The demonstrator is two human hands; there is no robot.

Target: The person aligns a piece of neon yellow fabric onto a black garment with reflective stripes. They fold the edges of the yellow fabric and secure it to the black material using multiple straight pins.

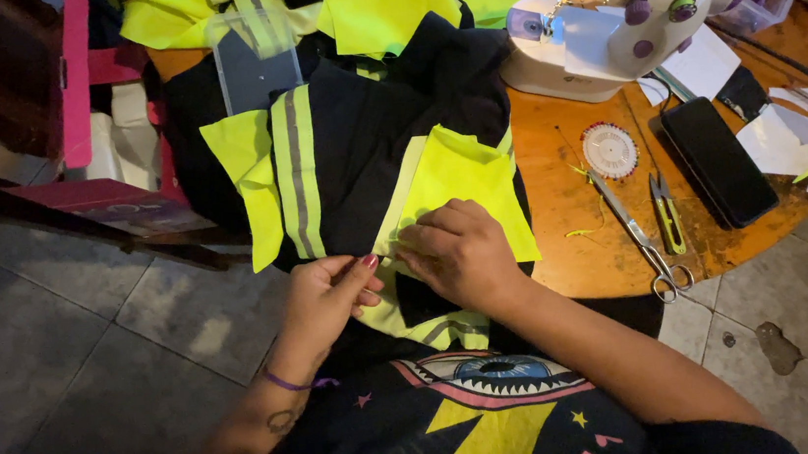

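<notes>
Seen from above, a person works at the near edge of a round wooden table (605, 267). Both hands sit close together on a fluorescent yellow fabric piece (467, 183) lying over a black garment with reflective stripes (355, 133). The left hand (324, 299) pinches the piece's lower left edge between thumb and fingertips; the right hand (461, 251) is nearer, pressing flat on the same edge. The piece spreads away from the hands toward the table's far side, its long axis running up and slightly right. To the right lie scissors (637, 234), small thread snips (668, 216), a round white pin holder (609, 150) and a black phone (719, 162). A white sewing machine (620, 14) stands at the far right edge.
</notes>
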